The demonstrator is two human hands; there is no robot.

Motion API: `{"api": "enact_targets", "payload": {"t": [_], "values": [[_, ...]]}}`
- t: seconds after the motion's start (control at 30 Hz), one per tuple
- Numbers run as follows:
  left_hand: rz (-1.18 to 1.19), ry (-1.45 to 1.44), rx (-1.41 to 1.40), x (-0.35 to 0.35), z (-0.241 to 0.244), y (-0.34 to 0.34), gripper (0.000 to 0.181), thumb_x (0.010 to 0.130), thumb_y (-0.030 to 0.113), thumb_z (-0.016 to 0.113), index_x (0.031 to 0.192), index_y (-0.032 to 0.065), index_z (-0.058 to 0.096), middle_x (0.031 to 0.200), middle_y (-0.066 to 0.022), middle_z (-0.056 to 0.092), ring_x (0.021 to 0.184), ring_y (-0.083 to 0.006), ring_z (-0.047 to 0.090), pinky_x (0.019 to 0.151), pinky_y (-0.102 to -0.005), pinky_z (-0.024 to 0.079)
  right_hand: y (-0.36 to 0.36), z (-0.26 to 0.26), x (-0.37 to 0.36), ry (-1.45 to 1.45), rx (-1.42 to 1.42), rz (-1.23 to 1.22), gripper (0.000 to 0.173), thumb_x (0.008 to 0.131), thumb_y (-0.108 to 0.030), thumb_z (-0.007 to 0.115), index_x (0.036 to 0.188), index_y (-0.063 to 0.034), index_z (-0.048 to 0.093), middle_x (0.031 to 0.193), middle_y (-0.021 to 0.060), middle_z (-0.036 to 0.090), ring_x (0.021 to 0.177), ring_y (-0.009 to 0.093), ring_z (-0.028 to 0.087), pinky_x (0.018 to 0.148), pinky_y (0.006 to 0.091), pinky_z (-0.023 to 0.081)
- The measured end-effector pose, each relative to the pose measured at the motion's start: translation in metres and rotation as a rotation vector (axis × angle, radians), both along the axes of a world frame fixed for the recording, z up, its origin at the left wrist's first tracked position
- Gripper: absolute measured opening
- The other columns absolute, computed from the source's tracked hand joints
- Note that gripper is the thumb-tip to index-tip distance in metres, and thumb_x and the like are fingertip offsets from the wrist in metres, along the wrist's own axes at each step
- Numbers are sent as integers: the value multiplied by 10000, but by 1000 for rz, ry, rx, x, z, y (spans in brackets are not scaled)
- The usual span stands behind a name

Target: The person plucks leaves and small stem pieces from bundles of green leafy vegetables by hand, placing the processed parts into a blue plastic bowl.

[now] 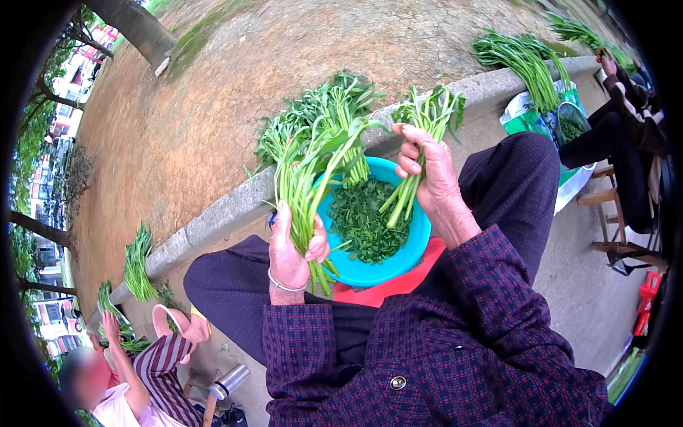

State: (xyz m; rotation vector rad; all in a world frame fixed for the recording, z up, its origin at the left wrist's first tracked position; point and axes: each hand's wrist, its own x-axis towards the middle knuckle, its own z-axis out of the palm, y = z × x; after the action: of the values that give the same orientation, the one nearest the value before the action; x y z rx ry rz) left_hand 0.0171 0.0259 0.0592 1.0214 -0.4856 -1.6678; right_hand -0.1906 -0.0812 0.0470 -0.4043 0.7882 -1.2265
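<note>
My left hand (293,251), with a pale bracelet at the wrist, grips a bunch of long green leafy stems (304,197), which look like water spinach. A smaller bunch of the same greens (427,128) is held in my right hand (429,165), its cut stem ends pointing down. Both hands are over the rims of a turquoise plastic basin (419,240) between my knees. Loose picked leaves (368,221) cover the basin's bottom. Beyond it, a leafy heap of greens (325,109) lies across the concrete kerb, its stems hanging over the basin's far rim.
Under the basin shows something red (357,294). The kerb (213,205) borders bare cracked soil (213,107). At lower left sits a person (128,395) near a steel flask (231,381); another person (613,144) sits at right by a bucket (573,125) and more greens (525,64).
</note>
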Motion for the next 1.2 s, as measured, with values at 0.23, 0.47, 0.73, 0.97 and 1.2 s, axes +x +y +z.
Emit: {"api": "enact_targets", "payload": {"t": [0.23,0.47,0.73,0.97,1.2], "values": [[-23,-456,20,-15,3,-2,602,948,526,288,789,9,551,475,-20,443,357,-67,340,368,-221,304,14,10,15,132,-63,200,209,850,-170,586,892,31,626,537,-55,402,413,39,349,392,214,326],[-52,-580,-32,-16,-6,-2,627,954,512,295,825,-29,584,500,-34,487,373,-57,362,368,-206,298,29,-8,32,222,86,208,200,851,-178,584,905,9,627,556,-44,428,409,44,348,388,216,316],[-137,-635,-64,-18,-7,-2,626,960,500,286,832,-24,605,507,-34,492,387,-54,367,378,-205,298,17,-2,23,579,-145,237,236,779,-106,573,977,11,628,600,-18,509,409,37,391,377,200,311],[-119,-608,-53,-21,-10,-3,656,954,522,261,853,-31,599,518,-49,502,387,-64,371,377,-209,304,19,-2,20,681,-205,240,183,746,-104,578,867,4,661,624,9,597,545,54,508,502,230,404],[-46,-386,-11,-17,-15,-3,707,942,559,229,904,-54,580,544,-60,512,386,-72,375,378,-211,329,15,-6,17,494,-45,72,178,833,-162,601,873,6,645,583,-28,498,413,43,391,379,205,321]]}}
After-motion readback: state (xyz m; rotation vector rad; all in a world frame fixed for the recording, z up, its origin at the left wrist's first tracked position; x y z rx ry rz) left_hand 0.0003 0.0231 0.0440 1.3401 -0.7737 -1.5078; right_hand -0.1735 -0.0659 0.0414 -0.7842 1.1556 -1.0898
